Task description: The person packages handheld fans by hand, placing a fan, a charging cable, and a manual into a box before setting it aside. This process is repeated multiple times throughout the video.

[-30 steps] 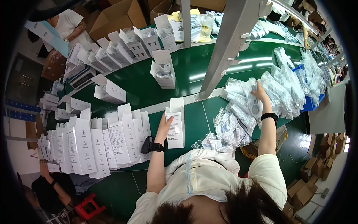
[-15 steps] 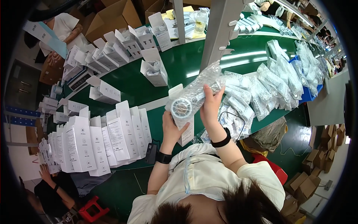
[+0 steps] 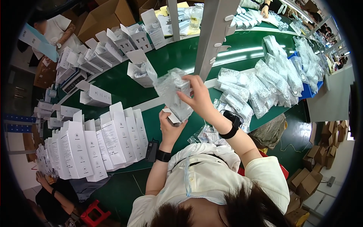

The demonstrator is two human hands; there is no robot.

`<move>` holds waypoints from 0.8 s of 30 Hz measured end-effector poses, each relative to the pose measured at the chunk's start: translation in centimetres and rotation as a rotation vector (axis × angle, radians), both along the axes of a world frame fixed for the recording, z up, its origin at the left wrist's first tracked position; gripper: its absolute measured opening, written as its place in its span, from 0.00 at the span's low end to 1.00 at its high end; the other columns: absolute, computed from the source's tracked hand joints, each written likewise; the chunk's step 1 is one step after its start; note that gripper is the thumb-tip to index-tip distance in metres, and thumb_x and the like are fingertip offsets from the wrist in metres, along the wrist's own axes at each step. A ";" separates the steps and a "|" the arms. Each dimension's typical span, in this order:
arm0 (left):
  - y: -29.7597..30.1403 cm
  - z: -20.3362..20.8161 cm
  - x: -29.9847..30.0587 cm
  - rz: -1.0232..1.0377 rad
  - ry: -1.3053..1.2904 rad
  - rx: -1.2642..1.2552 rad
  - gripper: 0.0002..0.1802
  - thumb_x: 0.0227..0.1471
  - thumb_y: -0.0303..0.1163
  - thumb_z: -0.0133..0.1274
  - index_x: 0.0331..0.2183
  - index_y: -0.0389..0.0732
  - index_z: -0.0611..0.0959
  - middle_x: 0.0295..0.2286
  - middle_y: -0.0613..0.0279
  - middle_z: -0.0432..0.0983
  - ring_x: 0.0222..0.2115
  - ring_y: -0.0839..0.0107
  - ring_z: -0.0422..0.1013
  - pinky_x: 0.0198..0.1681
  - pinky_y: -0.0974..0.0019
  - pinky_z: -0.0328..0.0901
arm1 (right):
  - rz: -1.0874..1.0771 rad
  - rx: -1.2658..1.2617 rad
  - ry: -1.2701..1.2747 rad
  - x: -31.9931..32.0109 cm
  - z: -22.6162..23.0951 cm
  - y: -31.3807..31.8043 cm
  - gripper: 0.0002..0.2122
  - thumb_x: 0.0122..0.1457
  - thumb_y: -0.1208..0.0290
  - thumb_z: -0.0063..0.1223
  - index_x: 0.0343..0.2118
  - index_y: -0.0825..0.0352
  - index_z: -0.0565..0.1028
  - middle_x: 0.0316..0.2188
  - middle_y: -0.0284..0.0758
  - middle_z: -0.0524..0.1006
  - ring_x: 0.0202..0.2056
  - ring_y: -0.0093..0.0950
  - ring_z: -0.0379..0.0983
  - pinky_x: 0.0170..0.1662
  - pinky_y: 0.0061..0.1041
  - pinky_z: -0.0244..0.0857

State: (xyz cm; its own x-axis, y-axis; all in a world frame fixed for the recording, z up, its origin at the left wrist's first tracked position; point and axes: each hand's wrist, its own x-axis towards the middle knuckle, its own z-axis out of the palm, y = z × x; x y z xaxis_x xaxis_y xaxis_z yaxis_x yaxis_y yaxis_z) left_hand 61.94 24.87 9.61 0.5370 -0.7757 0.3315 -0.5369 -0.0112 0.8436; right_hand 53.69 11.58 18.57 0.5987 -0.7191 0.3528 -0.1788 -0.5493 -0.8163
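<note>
My right hand (image 3: pixel 197 95) grips a bubble-wrapped package (image 3: pixel 173 92) by its upper right side, thumb and fingers pressed on the wrap. The package hangs tilted over a small white carton (image 3: pixel 173 118), and what lies inside the wrap is blurred. Below it, my left hand (image 3: pixel 171 126) is closed around that carton, which is largely hidden by the package and my fingers. Whether the package has entered the carton, I cannot tell. Black bands circle both my wrists.
Upright white cartons (image 3: pixel 109 142) crowd the bench at left. Opened, filled cartons (image 3: pixel 141 70) stand along the green conveyor belt (image 3: pixel 172 62). Bubble-wrapped packages (image 3: pixel 270 81) pile up at right beside a blue bin (image 3: pixel 308 90). A metal post (image 3: pixel 211 41) rises ahead. Other people work nearby.
The bubble-wrapped package has turned and shifted left, its round ring no longer showing. My right hand moved left with it. The view has swung slightly.
</note>
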 end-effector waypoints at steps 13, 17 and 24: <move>-0.2 -0.5 -0.3 0.056 0.267 -0.080 0.37 0.27 0.20 0.64 0.38 0.40 0.58 0.46 0.49 0.56 0.45 0.61 0.60 0.44 0.62 0.61 | 0.027 0.046 -0.059 -1.2 -0.5 0.4 0.21 0.40 0.74 0.60 0.38 0.67 0.64 0.36 0.39 0.68 0.35 0.30 0.67 0.31 0.23 0.65; -0.1 0.3 -0.5 -0.009 0.461 -0.104 0.38 0.27 0.20 0.64 0.39 0.41 0.57 0.45 0.52 0.55 0.44 0.64 0.59 0.46 0.64 0.59 | 0.143 0.083 -0.026 -0.9 0.9 -1.3 0.22 0.41 0.72 0.59 0.40 0.67 0.64 0.39 0.40 0.67 0.37 0.31 0.67 0.37 0.25 0.63; 1.3 0.3 0.3 -0.045 0.511 -0.076 0.41 0.27 0.22 0.65 0.41 0.43 0.55 0.42 0.54 0.55 0.44 0.67 0.57 0.48 0.65 0.57 | -0.198 0.307 -0.838 -2.1 2.1 -1.7 0.21 0.50 0.76 0.47 0.48 0.67 0.57 0.41 0.35 0.65 0.42 0.23 0.63 0.46 0.22 0.57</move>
